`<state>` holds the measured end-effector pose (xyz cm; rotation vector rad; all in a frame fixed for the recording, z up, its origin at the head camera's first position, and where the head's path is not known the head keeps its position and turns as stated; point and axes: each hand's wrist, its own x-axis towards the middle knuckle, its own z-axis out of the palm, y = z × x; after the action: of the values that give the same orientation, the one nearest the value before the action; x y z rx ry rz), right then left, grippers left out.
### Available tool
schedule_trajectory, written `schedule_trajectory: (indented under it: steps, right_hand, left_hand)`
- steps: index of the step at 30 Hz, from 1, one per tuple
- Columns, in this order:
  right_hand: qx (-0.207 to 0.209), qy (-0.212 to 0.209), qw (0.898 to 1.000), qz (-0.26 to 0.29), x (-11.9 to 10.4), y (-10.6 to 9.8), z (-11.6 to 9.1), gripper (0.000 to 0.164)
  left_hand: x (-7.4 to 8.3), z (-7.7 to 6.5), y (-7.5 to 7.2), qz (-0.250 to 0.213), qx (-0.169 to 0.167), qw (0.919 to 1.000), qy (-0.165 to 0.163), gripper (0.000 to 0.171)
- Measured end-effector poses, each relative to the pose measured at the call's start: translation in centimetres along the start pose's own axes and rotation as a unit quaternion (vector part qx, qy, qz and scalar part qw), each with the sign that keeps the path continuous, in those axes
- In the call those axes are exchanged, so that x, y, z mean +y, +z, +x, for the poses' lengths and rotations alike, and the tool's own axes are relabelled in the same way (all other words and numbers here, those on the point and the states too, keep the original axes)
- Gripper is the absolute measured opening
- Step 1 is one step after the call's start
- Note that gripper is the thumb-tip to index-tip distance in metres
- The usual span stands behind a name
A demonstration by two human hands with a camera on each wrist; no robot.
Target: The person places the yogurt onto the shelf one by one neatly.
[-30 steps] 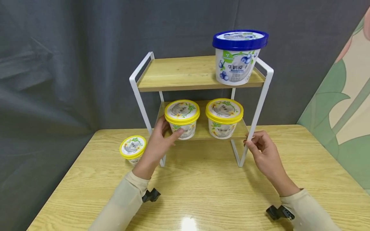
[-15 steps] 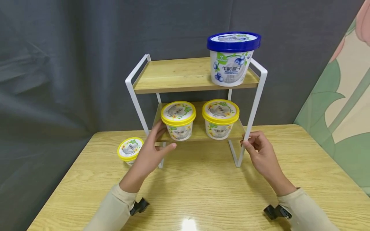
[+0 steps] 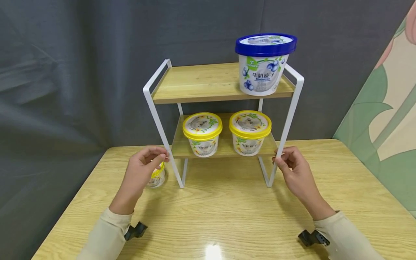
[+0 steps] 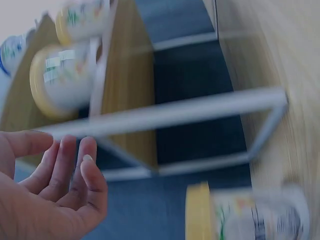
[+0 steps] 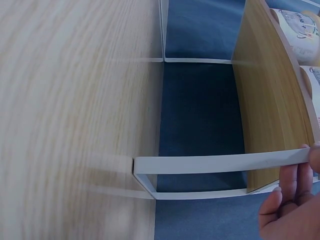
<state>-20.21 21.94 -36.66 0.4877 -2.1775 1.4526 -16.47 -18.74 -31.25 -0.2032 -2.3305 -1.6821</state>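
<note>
A two-tier shelf rack (image 3: 195, 99) with wood boards and white metal legs stands on the table. My right hand (image 3: 296, 172) pinches its front right leg between thumb and fingers, beside the lower board. Fingertips of my left hand (image 3: 143, 173) are right at the front left leg, loosely bent with a gap between them in the left wrist view. On the lower board sit two yellow-lidded tubs, a left tub (image 3: 204, 146) and a right tub (image 3: 248, 144). Behind my left hand, a third yellow-lidded tub (image 3: 157, 178) on the table is partly hidden.
A larger blue-lidded tub (image 3: 261, 74) stands on the upper board at the right end. Grey cloth (image 3: 81, 72) hangs behind the wood-grain table (image 3: 221, 216). A leaf-patterned panel (image 3: 383, 126) borders the right side.
My left hand has let go of the left tub on the lower board and moved left to the rack's front left leg. My right hand keeps its hold on the right leg.
</note>
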Motion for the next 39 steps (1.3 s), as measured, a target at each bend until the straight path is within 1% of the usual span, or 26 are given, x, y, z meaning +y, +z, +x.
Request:
schedule_trajectory:
  steps: [1, 3, 5, 7, 10, 11, 13, 15, 20, 25, 32, 35, 39]
  right_hand:
    - [0.000, 0.001, 1.000, 0.000, 0.0, 0.0, 0.0, 0.015]
    - [-0.001, 0.001, 1.000, 0.000, 0.0, -0.1, 0.0, 0.016]
    - [-0.001, 0.000, 1.000, 0.002, 0.1, -0.1, 0.0, 0.016]
    - [-0.001, -0.001, 1.000, 0.003, 0.1, -0.1, 0.0, 0.016]
    - [-0.001, -0.004, 1.000, 0.007, 0.1, 0.0, 0.0, 0.016]
    - [0.000, -0.004, 1.000, 0.008, 0.1, 0.0, 0.0, 0.016]
    - [0.000, -0.004, 1.000, 0.008, 0.0, 0.0, 0.0, 0.016]
    - [-0.001, -0.004, 1.000, 0.007, 0.1, 0.0, 0.0, 0.016]
    - [-0.004, -0.002, 1.000, 0.005, 0.1, 0.1, 0.0, 0.018]
    - [-0.003, -0.005, 1.000, 0.009, 0.1, 0.2, 0.0, 0.017]
    - [-0.002, -0.006, 1.000, 0.006, -0.1, 0.1, 0.0, 0.017]
    - [-0.002, -0.006, 1.000, 0.006, -0.1, 0.1, 0.0, 0.017]
    - [-0.003, -0.004, 1.000, 0.007, -0.2, 0.0, 0.0, 0.017]
  left_hand:
    - [-0.3, 0.3, -0.5, 0.013, 0.006, 0.9999, -0.007, 0.023]
    - [-0.8, 0.8, -1.4, 0.058, 0.007, 0.9981, -0.021, 0.024]
    - [-1.4, 1.3, -2.2, 0.118, -0.003, 0.9925, -0.034, 0.028]
    - [-1.9, 1.6, -2.8, 0.181, -0.025, 0.9821, -0.046, 0.036]
    - [-2.6, 1.9, -3.4, 0.254, -0.057, 0.9644, -0.048, 0.051]
    - [-2.8, 1.9, -3.5, 0.273, -0.065, 0.9588, -0.046, 0.057]
    - [-3.2, 2.0, -3.6, 0.296, -0.075, 0.9514, -0.044, 0.064]
    - [-3.5, 2.0, -3.6, 0.310, -0.078, 0.9467, -0.037, 0.069]
    - [-4.0, 2.0, -3.7, 0.327, -0.077, 0.9412, -0.035, 0.077]
    - [-4.5, 2.0, -3.9, 0.341, -0.082, 0.9351, -0.049, 0.081]
    - [-4.9, 2.3, -4.2, 0.372, -0.088, 0.9202, -0.085, 0.086]
    - [-5.0, 2.5, -4.2, 0.380, -0.093, 0.9155, -0.095, 0.088]
    - [-4.9, 2.6, -4.3, 0.382, -0.099, 0.9137, -0.096, 0.091]
